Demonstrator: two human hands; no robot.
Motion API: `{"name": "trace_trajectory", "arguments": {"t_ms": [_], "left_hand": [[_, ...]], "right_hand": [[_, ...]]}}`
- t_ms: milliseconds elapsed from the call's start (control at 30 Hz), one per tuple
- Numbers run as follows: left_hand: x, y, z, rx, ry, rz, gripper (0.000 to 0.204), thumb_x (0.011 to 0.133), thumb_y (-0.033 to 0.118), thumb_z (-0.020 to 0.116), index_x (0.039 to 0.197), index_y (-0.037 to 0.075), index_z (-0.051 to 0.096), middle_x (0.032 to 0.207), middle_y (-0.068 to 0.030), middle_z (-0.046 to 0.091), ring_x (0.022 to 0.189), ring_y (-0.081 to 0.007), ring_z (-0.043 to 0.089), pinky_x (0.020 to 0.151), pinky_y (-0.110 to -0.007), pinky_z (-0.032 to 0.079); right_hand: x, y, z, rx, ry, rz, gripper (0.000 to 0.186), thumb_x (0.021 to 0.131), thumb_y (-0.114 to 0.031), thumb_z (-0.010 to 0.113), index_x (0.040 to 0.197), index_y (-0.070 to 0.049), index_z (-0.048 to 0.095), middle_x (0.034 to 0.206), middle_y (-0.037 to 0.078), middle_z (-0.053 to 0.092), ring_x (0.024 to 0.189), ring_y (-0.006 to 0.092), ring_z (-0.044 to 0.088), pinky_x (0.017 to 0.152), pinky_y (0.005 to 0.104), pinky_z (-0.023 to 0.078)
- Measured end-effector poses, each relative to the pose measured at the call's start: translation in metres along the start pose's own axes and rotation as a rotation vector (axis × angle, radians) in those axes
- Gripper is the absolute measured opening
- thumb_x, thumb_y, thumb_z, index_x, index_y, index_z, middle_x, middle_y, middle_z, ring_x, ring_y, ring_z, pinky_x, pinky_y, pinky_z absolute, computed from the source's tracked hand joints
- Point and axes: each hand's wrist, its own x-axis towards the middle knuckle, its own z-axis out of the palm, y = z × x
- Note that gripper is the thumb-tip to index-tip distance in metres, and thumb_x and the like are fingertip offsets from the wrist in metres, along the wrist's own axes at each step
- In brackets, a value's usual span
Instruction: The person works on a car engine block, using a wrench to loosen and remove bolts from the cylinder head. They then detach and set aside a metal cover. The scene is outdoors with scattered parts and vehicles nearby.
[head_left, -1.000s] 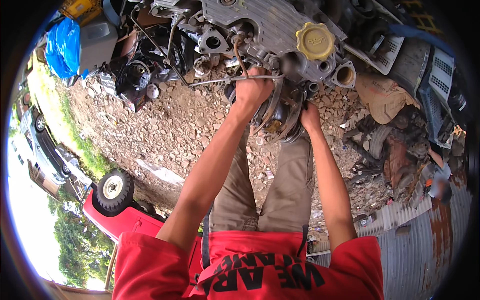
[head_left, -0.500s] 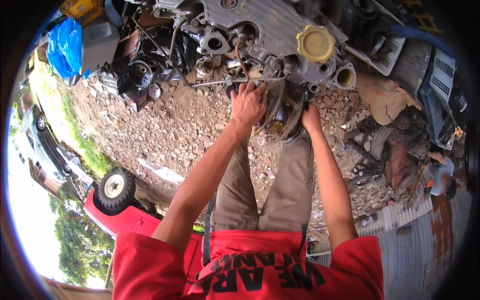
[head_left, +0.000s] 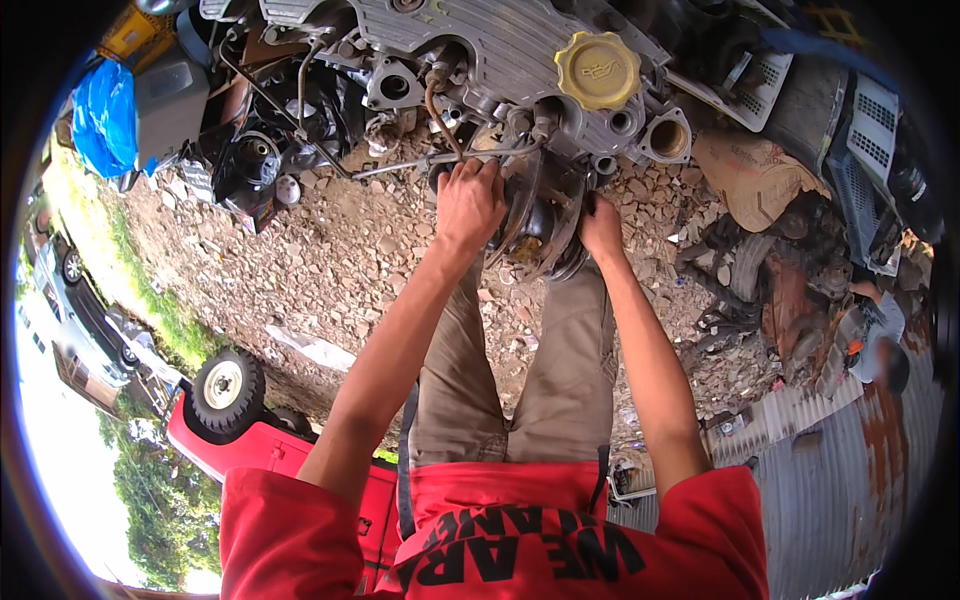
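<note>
A grey engine (head_left: 500,60) with a ribbed top cover and a yellow oil filler cap (head_left: 598,70) stands in front of me. At its near end is a round, dirty pulley assembly (head_left: 535,215) with belt-like bands, over my knees. My left hand (head_left: 470,205) is closed at the assembly's left side, just under a thin metal pipe (head_left: 420,160); its fingertips and what they grip are hidden. On the opposite side my right hand (head_left: 602,228) is closed against the assembly's rim, its fingertips tucked out of sight.
Stony ground (head_left: 330,240) lies around my legs. Dark greasy parts (head_left: 780,270) and a piece of cardboard (head_left: 755,178) are at the right, with another person (head_left: 880,335) beyond. A blue plastic bag (head_left: 104,118) hangs at the far left. A red vehicle (head_left: 240,440) stands lower left.
The whole view has shifted slightly, so the engine and both hands appear farther left. Both hands remain at the same places on the pulley assembly.
</note>
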Motion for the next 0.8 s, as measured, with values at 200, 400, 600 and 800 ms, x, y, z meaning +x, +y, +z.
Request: {"name": "trace_trajectory", "arguments": {"t_ms": [200,400,600,800], "left_hand": [[0.0,-0.002,0.004,-0.246,0.041,-0.069,0.018,0.086,0.009,0.057,0.098,-0.003,0.062,0.085,-0.0219,0.062,0.079,-0.0402,0.06,0.073,-0.046,0.048],[0.001,-0.009,-0.003,-0.393,-0.077,-0.191,0.034,0.092,0.021,0.053,0.117,-0.001,0.062,0.097,-0.0254,0.064,0.089,-0.0398,0.062,0.079,-0.043,0.049],[0.029,-0.001,0.001,-0.212,-0.305,-0.302,0.042,0.093,0.026,0.047,0.127,0.003,0.056,0.116,-0.0297,0.059,0.112,-0.0425,0.056,0.094,-0.045,0.045],[0.055,-0.008,0.022,-0.143,-0.374,-0.206,0.041,0.094,0.031,0.047,0.127,0.008,0.057,0.12,-0.0252,0.059,0.114,-0.0431,0.054,0.096,-0.044,0.044]], "right_hand": [[-0.004,-0.009,-0.001,0.03,0.024,0.047,0.025,0.089,-0.019,0.055,0.102,0.001,0.062,0.094,0.028,0.064,0.094,0.0446,0.06,0.079,0.048,0.047],[-0.007,-0.01,0.001,0.008,0.049,0.053,0.022,0.089,-0.018,0.057,0.098,0.002,0.063,0.09,0.028,0.064,0.091,0.0457,0.06,0.075,0.0471,0.047],[-0.012,-0.013,0.004,0.018,0.096,0.044,0.021,0.087,-0.018,0.058,0.091,0.002,0.062,0.088,0.027,0.064,0.09,0.0444,0.06,0.078,0.0495,0.046],[-0.01,-0.007,0.007,0.105,0.109,0.0,0.022,0.087,-0.019,0.057,0.089,0.002,0.062,0.087,0.026,0.064,0.087,0.0445,0.06,0.077,0.0497,0.047]]}}
